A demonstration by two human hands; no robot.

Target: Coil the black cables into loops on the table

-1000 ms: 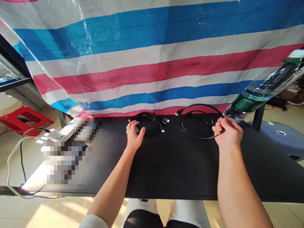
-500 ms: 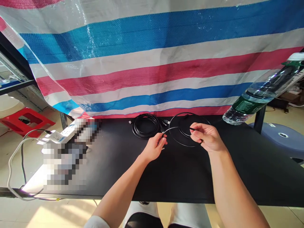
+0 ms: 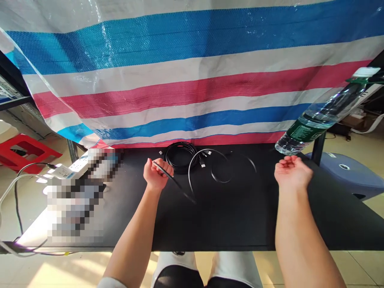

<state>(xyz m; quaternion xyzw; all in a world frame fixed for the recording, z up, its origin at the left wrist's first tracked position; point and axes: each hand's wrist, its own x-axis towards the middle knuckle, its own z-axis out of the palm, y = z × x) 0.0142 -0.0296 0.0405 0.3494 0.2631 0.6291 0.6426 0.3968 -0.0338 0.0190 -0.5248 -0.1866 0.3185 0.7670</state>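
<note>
My left hand (image 3: pixel 158 175) is closed around a black cable (image 3: pixel 177 185), whose free stretch slants down to the right over the table. Loose loops of thin black cable (image 3: pixel 190 168) arc in the air and across the tabletop between my hands; motion blurs them. Far to the right, my right hand (image 3: pixel 293 173) has its fingers curled in, just below a water bottle's base; whatever they hold, if anything, is hidden. Behind my left hand lies a neatly coiled black cable (image 3: pixel 168 156). Small plugs (image 3: pixel 203 165) rest beside the coil.
The black table (image 3: pixel 228 224) is backed by a striped plastic sheet (image 3: pixel 192 88). A tilted water bottle (image 3: pixel 306 128) stands at the back right. On the left are a white power strip (image 3: pixel 78 165) and blurred-out items. A red stool (image 3: pixel 27 154) and a blue-grey stool (image 3: pixel 351 172) flank the table.
My hands have moved well apart, the left one leftward with the cable, the right one rightward. The loose cable loops have lifted and spread out. The view has shifted slightly.
</note>
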